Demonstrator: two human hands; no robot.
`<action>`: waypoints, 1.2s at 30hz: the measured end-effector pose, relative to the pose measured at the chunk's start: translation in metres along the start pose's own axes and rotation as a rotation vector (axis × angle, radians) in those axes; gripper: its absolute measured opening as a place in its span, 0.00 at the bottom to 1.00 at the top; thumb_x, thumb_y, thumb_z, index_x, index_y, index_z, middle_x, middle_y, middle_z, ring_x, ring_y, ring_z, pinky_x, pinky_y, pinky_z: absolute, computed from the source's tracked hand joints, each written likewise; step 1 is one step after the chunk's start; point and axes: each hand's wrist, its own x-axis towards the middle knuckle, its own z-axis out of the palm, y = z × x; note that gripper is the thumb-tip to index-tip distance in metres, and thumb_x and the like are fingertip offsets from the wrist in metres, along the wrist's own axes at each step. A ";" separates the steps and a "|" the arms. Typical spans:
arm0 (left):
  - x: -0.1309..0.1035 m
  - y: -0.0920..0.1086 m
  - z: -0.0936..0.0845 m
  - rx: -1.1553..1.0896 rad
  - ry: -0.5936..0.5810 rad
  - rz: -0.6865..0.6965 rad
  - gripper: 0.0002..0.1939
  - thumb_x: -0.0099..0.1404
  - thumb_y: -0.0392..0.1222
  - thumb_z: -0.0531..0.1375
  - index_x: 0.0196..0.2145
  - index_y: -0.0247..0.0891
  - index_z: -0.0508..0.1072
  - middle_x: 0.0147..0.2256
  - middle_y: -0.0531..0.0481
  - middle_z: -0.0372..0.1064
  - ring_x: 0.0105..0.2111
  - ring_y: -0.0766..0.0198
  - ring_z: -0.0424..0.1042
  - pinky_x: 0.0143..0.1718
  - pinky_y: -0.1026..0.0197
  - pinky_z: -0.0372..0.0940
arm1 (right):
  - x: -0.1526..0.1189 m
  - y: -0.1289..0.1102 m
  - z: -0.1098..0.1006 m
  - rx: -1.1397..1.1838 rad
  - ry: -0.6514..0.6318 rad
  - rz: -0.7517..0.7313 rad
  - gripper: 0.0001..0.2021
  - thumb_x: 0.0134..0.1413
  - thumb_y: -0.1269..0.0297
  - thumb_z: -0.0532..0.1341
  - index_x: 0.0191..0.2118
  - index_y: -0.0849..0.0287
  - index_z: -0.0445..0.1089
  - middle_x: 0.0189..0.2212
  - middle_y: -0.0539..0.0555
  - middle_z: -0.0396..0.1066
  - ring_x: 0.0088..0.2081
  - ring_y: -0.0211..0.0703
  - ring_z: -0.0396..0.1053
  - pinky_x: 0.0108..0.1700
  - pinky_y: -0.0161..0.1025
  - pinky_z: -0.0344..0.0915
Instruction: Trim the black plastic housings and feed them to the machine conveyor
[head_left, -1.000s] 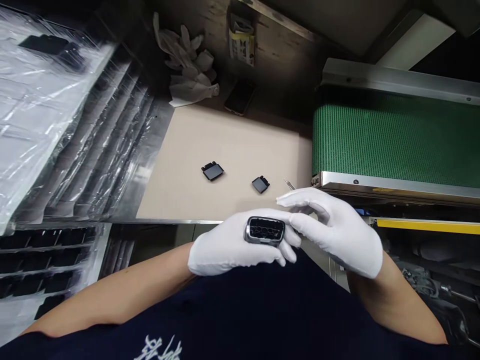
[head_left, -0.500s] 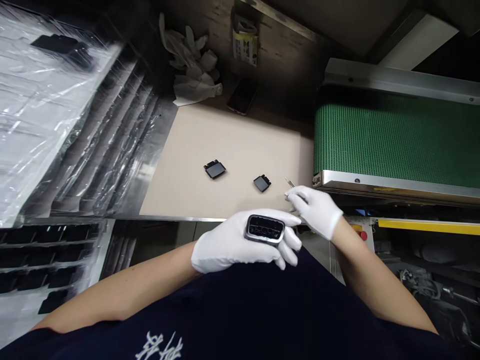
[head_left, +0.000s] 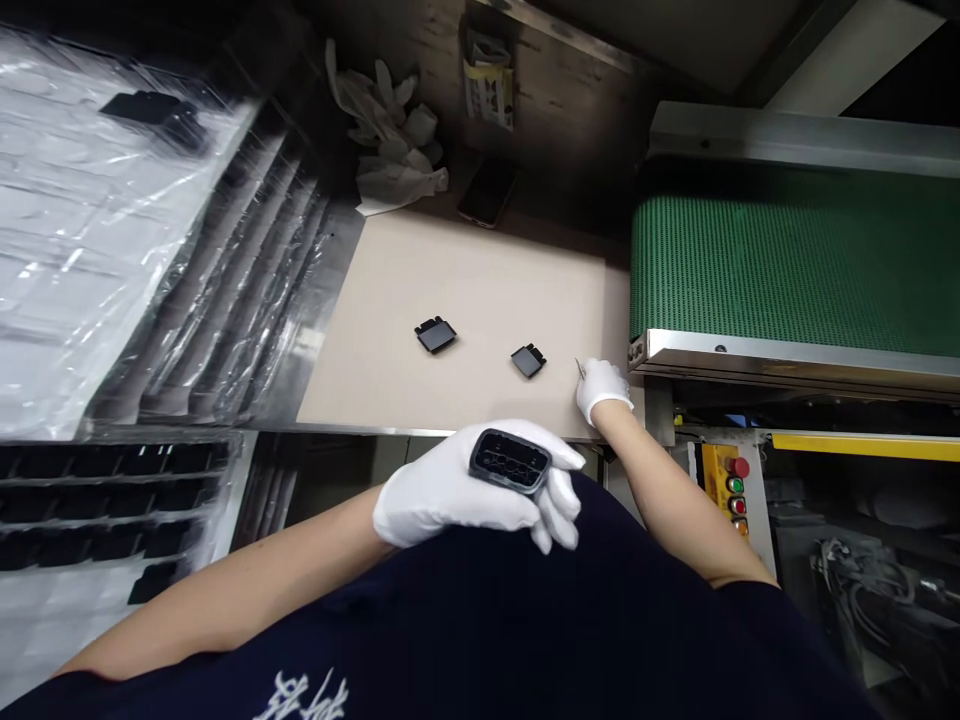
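One view recorded: head-worn, looking forward and steeply down over the person's torso (head_left: 525, 610), which fills the lower edge. Range is close; both forearms run up from the lower part of the frame. The left hand (head_left: 450, 490) sits just below the middle and nearer the lens than the right hand (head_left: 604, 388), which lies beyond it to the right. Coverage is wide: worktop (head_left: 480, 280) ahead of the hands, wrapped stack (head_left: 90, 220) left of them, green conveyor (head_left: 795, 260) beyond and right of the right hand.

gloved hands (head_left: 457, 482) (head_left: 602, 385): 2 | black housing (head_left: 510, 462): 1 | flat black parts (head_left: 436, 336) (head_left: 529, 362): 2 | conveyor (head_left: 795, 262): 1 | phone (head_left: 487, 192): 1
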 end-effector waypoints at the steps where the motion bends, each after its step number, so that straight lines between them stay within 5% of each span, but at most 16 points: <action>1: 0.000 0.000 0.000 -0.029 -0.017 0.000 0.19 0.60 0.33 0.68 0.49 0.36 0.75 0.39 0.43 0.77 0.39 0.49 0.80 0.36 0.56 0.75 | 0.000 0.002 0.001 0.014 0.016 0.002 0.05 0.59 0.70 0.56 0.32 0.59 0.67 0.36 0.60 0.70 0.47 0.52 0.67 0.50 0.53 0.63; 7: 0.001 0.000 0.005 -0.123 -0.079 -0.045 0.18 0.59 0.33 0.67 0.48 0.32 0.74 0.36 0.41 0.78 0.35 0.47 0.80 0.33 0.53 0.76 | -0.028 -0.003 -0.009 0.151 0.118 -0.079 0.05 0.60 0.70 0.55 0.40 0.60 0.68 0.43 0.59 0.68 0.47 0.47 0.70 0.52 0.44 0.65; 12: 0.005 0.000 0.009 -0.097 -0.117 -0.129 0.17 0.61 0.35 0.66 0.48 0.32 0.73 0.37 0.40 0.77 0.36 0.50 0.80 0.33 0.56 0.75 | -0.097 -0.047 -0.077 0.556 0.116 -0.464 0.09 0.67 0.64 0.52 0.48 0.55 0.67 0.42 0.53 0.71 0.43 0.42 0.73 0.47 0.42 0.69; 15: 0.007 -0.002 0.010 -0.060 -0.127 -0.166 0.17 0.62 0.34 0.66 0.49 0.34 0.72 0.38 0.41 0.77 0.37 0.50 0.80 0.35 0.56 0.76 | -0.131 -0.075 -0.121 0.190 0.089 -0.659 0.13 0.67 0.67 0.53 0.52 0.52 0.70 0.34 0.50 0.70 0.35 0.40 0.69 0.39 0.39 0.65; 18: 0.008 -0.002 0.013 -0.020 -0.117 -0.201 0.18 0.62 0.34 0.67 0.49 0.34 0.71 0.38 0.42 0.77 0.38 0.51 0.80 0.37 0.55 0.76 | -0.148 -0.094 -0.143 -0.267 0.070 -0.756 0.14 0.65 0.69 0.53 0.51 0.51 0.70 0.25 0.48 0.66 0.27 0.39 0.62 0.32 0.38 0.56; 23: 0.007 0.002 0.018 0.037 -0.080 -0.249 0.11 0.60 0.35 0.68 0.41 0.30 0.75 0.35 0.42 0.78 0.35 0.56 0.80 0.37 0.59 0.76 | -0.157 -0.120 -0.143 -0.725 -0.058 -0.709 0.07 0.55 0.70 0.59 0.40 0.54 0.71 0.24 0.50 0.66 0.24 0.40 0.61 0.29 0.39 0.45; 30: 0.004 0.003 0.023 0.112 -0.008 -0.224 0.06 0.61 0.32 0.65 0.38 0.32 0.75 0.35 0.44 0.79 0.34 0.58 0.80 0.36 0.60 0.77 | -0.163 -0.145 -0.140 -0.792 -0.199 -0.514 0.04 0.56 0.65 0.62 0.36 0.59 0.72 0.25 0.54 0.71 0.25 0.42 0.67 0.30 0.38 0.56; 36: 0.002 0.006 0.026 0.164 0.036 -0.255 0.05 0.60 0.31 0.65 0.36 0.32 0.76 0.34 0.45 0.80 0.34 0.57 0.81 0.36 0.61 0.77 | -0.163 -0.151 -0.134 -0.816 -0.229 -0.498 0.04 0.56 0.66 0.61 0.36 0.60 0.71 0.24 0.54 0.71 0.24 0.43 0.69 0.30 0.38 0.58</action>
